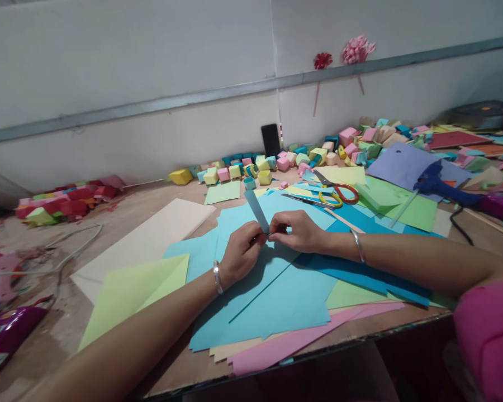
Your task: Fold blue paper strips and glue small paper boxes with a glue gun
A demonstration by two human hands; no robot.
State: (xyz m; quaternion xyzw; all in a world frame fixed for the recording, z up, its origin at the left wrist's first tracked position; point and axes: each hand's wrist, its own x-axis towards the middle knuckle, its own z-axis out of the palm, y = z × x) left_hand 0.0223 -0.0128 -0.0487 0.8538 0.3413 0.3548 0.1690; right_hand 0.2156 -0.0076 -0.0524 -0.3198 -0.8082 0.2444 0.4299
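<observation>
A narrow light-blue paper strip stands up between my hands, its lower end pinched in the fingers. My left hand is closed on it from the left. From the right, my right hand pinches at the same end, its fingertips almost touching the left ones. What the fingertips do to the strip's end is partly hidden. Beneath both hands lie overlapping sheets of light-blue paper. Just beyond my right hand rest scissors with red and yellow handles.
Small folded paper boxes line the wall, with a dark phone propped behind them. A blue glue gun lies at right on purple paper. Red paper pieces are piled at left, near a cable. The table's front edge is close.
</observation>
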